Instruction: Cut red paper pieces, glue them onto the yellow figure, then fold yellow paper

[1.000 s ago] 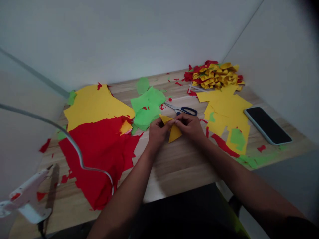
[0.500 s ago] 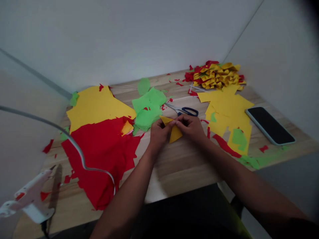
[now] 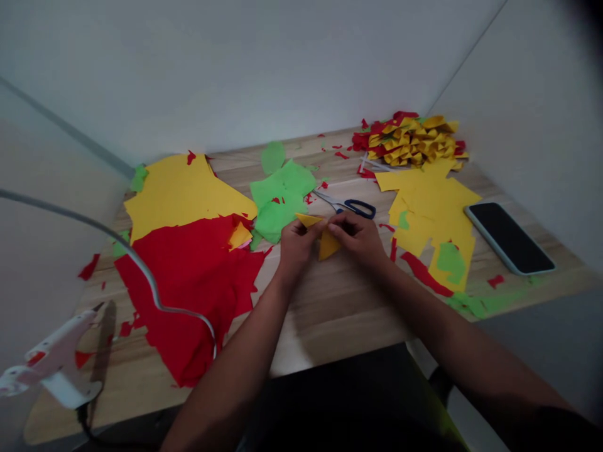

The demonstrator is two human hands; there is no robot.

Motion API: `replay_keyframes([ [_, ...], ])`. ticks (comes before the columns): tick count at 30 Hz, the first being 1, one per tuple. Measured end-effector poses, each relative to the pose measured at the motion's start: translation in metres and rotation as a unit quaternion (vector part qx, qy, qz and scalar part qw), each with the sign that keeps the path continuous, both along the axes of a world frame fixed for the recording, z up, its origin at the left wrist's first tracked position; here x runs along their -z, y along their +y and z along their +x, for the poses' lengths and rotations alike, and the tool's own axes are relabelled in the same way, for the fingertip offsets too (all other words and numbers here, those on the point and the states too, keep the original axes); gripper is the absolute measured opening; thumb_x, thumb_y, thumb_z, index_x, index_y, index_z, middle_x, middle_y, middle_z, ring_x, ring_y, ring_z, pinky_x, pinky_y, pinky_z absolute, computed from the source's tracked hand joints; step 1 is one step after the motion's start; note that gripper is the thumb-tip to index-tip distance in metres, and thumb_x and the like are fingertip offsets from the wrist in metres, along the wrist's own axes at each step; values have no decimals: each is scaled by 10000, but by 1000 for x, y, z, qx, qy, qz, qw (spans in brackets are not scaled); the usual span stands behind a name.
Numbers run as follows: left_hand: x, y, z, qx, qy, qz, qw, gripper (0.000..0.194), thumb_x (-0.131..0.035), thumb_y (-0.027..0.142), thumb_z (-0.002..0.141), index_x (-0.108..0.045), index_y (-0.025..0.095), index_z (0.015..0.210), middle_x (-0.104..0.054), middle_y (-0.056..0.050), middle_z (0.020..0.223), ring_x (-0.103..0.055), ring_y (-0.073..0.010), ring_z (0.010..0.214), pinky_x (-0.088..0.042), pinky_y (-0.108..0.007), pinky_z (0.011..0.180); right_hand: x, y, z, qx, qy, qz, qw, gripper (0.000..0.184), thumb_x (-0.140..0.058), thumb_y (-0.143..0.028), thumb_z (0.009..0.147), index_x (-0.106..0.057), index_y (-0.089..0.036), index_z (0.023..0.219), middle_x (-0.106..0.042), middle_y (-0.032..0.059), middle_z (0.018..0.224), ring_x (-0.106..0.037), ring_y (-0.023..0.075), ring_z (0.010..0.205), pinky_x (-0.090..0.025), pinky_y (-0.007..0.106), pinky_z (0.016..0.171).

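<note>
Between my two hands, above the middle of the table, is a folded piece of yellow paper [image 3: 328,246]. My left hand [image 3: 299,248] pinches it from the left, with one pointed corner sticking out past the fingers. From the right, my right hand [image 3: 354,233] grips the same paper between thumb and fingers. The fold under the fingertips is partly hidden. Just behind my right hand lie scissors with dark blue handles [image 3: 358,208], their blades pointing back to the left. Crumpled green paper [image 3: 281,201] lies beyond my left hand.
Red sheets [image 3: 188,276] and yellow sheets [image 3: 183,191] cover the left side. A glue gun [image 3: 63,364] stands at the front left; a white cable [image 3: 141,267] arches over. Right are yellow offcuts [image 3: 419,201], a phone [image 3: 511,238] and a heap of folded paper pieces [image 3: 414,139].
Both hands keep hold of the yellow paper. It has turned slightly, and less of its lower part shows below the fingers. The view has shifted a little.
</note>
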State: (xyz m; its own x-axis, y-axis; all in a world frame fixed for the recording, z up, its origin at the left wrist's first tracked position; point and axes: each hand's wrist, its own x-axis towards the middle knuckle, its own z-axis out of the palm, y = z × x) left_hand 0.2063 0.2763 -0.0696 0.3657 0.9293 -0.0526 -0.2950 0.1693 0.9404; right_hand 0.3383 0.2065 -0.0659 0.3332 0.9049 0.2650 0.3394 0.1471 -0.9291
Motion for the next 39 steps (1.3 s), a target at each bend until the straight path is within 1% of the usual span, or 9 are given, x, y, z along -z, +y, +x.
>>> replay_keyframes([
  [3, -2, -4, 0, 44, 16, 35, 998, 309, -892, 386, 598, -760, 162, 764, -718, -21, 744, -626, -136, 689, -492, -243, 673, -1, 0, 0, 3, -16, 2, 1000, 182, -632, -380, 836, -642, -200, 807, -639, 19, 747, -554, 155, 664, -420, 280, 612],
  [8, 0, -5, 0, 25, 48, 44, 998, 317, -882, 386, 604, -746, 141, 752, -707, -28, 712, -605, -134, 646, -460, -237, 613, -4, 0, 1, 18, -45, -15, 999, 181, -621, -371, 820, -635, -201, 760, -628, 12, 703, -525, 145, 623, -396, 271, 577],
  [16, 4, 4, 1, -92, -53, -6, 994, 328, -876, 406, 628, -687, 168, 753, -658, 25, 700, -575, -91, 618, -461, -207, 610, -6, 1, -3, 4, -34, -39, 999, 147, -609, -328, 781, -616, -200, 709, -601, 1, 652, -495, 135, 590, -365, 262, 547],
  [21, 5, 12, -2, -153, -101, -29, 983, 357, -861, 451, 640, -651, 182, 745, -639, 34, 691, -567, -84, 593, -463, -206, 597, -5, 0, -1, 47, -27, -31, 998, 161, -614, -329, 790, -600, -200, 695, -559, -15, 618, -472, 130, 571, -358, 267, 548],
  [24, 3, 7, -1, -111, -60, -15, 992, 345, -870, 440, 620, -683, 177, 743, -662, 21, 694, -577, -96, 603, -465, -214, 599, -5, -1, 0, 64, -15, -1, 998, 150, -609, -334, 824, -629, -202, 757, -588, -6, 666, -504, 142, 616, -390, 274, 584],
  [27, 0, -2, 1, -31, -17, 14, 999, 310, -875, 409, 617, -731, 170, 751, -690, -4, 714, -606, -120, 651, -483, -232, 635, -5, -2, 1, 35, -17, 19, 999, 146, -623, -340, 839, -660, -200, 819, -631, 16, 741, -541, 155, 669, -417, 284, 616],
  [32, -4, -8, 1, 45, -5, 46, 998, 268, -879, 376, 621, -756, 170, 739, -698, -16, 714, -632, -140, 698, -496, -243, 671, -4, -1, 0, 14, -22, 23, 999, 151, -630, -328, 829, -622, -199, 752, -590, 5, 701, -512, 143, 630, -395, 281, 586],
  [35, -2, -5, 0, 37, 16, 40, 998, 290, -892, 376, 596, -748, 161, 728, -696, -9, 708, -608, -126, 661, -482, -227, 622, -3, 0, 0, 15, -22, 20, 999, 146, -624, -313, 813, -592, -205, 721, -576, -10, 672, -489, 130, 601, -374, 270, 561],
  [39, 4, 0, 0, -36, -27, 3, 999, 308, -870, 403, 638, -720, 167, 769, -673, 20, 708, -585, -99, 624, -465, -214, 606, -5, 1, -1, 16, -26, 5, 1000, 147, -621, -312, 790, -581, -205, 699, -567, -18, 640, -467, 120, 572, -353, 265, 542],
])
